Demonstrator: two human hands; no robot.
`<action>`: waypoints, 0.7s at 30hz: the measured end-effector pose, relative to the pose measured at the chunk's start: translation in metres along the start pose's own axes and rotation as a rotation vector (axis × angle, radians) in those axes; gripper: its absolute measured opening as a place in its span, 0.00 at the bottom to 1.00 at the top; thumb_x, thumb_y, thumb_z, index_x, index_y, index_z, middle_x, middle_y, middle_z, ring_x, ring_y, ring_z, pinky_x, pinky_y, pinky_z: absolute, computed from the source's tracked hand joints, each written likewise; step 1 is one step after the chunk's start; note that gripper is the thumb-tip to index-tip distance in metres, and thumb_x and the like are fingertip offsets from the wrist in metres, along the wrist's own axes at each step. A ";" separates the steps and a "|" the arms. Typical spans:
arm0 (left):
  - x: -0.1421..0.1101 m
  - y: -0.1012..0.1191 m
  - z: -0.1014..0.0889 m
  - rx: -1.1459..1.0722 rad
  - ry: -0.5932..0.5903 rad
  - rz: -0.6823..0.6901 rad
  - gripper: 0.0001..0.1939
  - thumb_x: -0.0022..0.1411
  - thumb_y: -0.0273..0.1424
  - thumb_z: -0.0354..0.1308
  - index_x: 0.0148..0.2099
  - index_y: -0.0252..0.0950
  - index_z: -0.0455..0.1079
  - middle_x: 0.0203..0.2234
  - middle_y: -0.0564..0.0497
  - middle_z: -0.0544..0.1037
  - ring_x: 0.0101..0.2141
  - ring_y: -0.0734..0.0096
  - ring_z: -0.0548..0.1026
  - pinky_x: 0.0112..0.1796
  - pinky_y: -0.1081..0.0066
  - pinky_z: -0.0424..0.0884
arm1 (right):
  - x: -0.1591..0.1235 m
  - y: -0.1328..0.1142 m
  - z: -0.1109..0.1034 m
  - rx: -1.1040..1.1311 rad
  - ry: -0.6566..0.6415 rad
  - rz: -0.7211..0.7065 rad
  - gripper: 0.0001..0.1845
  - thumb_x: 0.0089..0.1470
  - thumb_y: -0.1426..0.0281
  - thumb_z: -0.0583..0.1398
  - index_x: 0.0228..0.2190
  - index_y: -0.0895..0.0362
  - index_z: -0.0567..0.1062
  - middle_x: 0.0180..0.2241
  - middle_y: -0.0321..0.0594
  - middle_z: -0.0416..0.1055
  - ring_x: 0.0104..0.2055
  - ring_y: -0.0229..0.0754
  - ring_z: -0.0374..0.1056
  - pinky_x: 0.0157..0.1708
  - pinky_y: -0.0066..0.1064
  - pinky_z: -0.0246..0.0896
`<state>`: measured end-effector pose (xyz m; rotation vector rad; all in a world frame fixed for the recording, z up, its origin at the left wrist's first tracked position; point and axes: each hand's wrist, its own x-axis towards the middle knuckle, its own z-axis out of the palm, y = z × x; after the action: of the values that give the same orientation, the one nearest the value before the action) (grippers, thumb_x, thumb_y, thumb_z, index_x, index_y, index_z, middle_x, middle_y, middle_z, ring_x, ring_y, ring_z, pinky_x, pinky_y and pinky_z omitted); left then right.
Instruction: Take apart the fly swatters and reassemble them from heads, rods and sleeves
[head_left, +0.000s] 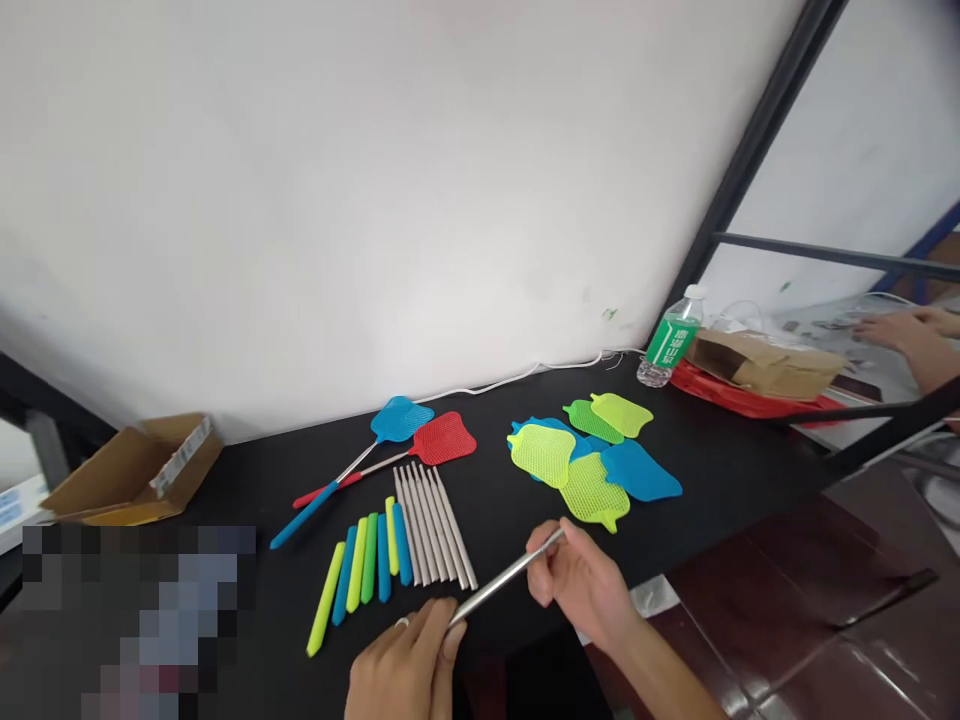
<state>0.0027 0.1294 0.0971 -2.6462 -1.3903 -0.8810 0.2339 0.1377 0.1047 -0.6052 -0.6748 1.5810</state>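
A thin silver metal rod [501,581] slants between my hands above the front of the black table. My left hand [409,660], with a ring on one finger, is closed on its lower end. The fingers of my right hand [581,580] pinch its upper end. Just beyond lie several matching metal rods [433,525] side by side. Left of them rest several coloured handle sleeves [369,555] in yellow, blue and green. Loose fly swatter heads [544,452] in yellow, green and blue are heaped to the right. A blue fly swatter [401,420] and a red fly swatter [444,438] lie whole behind.
An open cardboard box [135,470] stands at the far left. At the right back are a water bottle [673,335] with a green label and another cardboard box [772,365] on red material. A black metal frame [750,150] rises there. Beyond it, a co-worker's hands [900,328] show.
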 end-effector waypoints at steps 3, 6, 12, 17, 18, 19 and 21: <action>-0.001 0.003 -0.006 0.009 -0.032 0.010 0.13 0.72 0.33 0.44 0.37 0.40 0.67 0.21 0.55 0.73 0.20 0.72 0.71 0.22 0.73 0.59 | -0.001 -0.001 0.000 -0.041 -0.004 -0.007 0.23 0.61 0.53 0.57 0.33 0.58 0.82 0.18 0.38 0.66 0.21 0.39 0.61 0.26 0.32 0.56; -0.003 0.003 -0.010 0.019 -0.079 -0.008 0.15 0.73 0.34 0.43 0.35 0.39 0.66 0.21 0.55 0.72 0.20 0.72 0.70 0.23 0.72 0.56 | -0.003 -0.002 0.003 -0.107 0.004 -0.034 0.22 0.60 0.53 0.57 0.33 0.57 0.82 0.20 0.38 0.67 0.22 0.39 0.62 0.27 0.34 0.58; -0.003 0.004 -0.011 0.044 -0.164 -0.072 0.18 0.74 0.36 0.38 0.39 0.40 0.67 0.24 0.53 0.75 0.24 0.70 0.71 0.25 0.71 0.53 | -0.007 -0.003 0.005 -0.161 0.046 -0.080 0.20 0.60 0.55 0.58 0.35 0.57 0.82 0.20 0.38 0.66 0.23 0.39 0.61 0.28 0.34 0.58; -0.005 0.008 -0.011 0.091 -0.185 -0.097 0.18 0.74 0.36 0.37 0.41 0.40 0.67 0.27 0.51 0.77 0.28 0.66 0.74 0.27 0.69 0.52 | -0.004 -0.001 -0.002 -0.177 0.066 -0.113 0.15 0.57 0.58 0.61 0.34 0.55 0.81 0.20 0.36 0.63 0.23 0.38 0.59 0.27 0.33 0.58; -0.005 0.009 -0.012 0.097 -0.189 -0.102 0.17 0.74 0.37 0.38 0.41 0.40 0.67 0.27 0.51 0.77 0.28 0.66 0.74 0.27 0.69 0.52 | -0.005 -0.001 -0.004 -0.189 0.073 -0.128 0.14 0.56 0.58 0.62 0.33 0.55 0.81 0.20 0.35 0.63 0.23 0.38 0.59 0.27 0.33 0.58; -0.005 0.010 -0.013 0.101 -0.191 -0.108 0.17 0.74 0.37 0.38 0.41 0.40 0.67 0.28 0.51 0.77 0.29 0.65 0.74 0.27 0.68 0.52 | -0.006 -0.002 -0.005 -0.218 0.079 -0.145 0.14 0.56 0.58 0.62 0.33 0.55 0.81 0.20 0.35 0.63 0.23 0.37 0.59 0.26 0.32 0.58; -0.006 0.013 -0.014 0.110 -0.194 -0.124 0.18 0.74 0.38 0.38 0.41 0.40 0.67 0.29 0.51 0.77 0.30 0.65 0.75 0.27 0.68 0.51 | -0.010 -0.006 -0.009 -0.349 0.086 -0.188 0.16 0.56 0.56 0.62 0.33 0.55 0.80 0.22 0.37 0.66 0.24 0.38 0.60 0.26 0.32 0.59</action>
<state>0.0033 0.1137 0.1092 -2.6460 -1.6093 -0.5487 0.2458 0.1292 0.1026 -0.8358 -0.9249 1.2642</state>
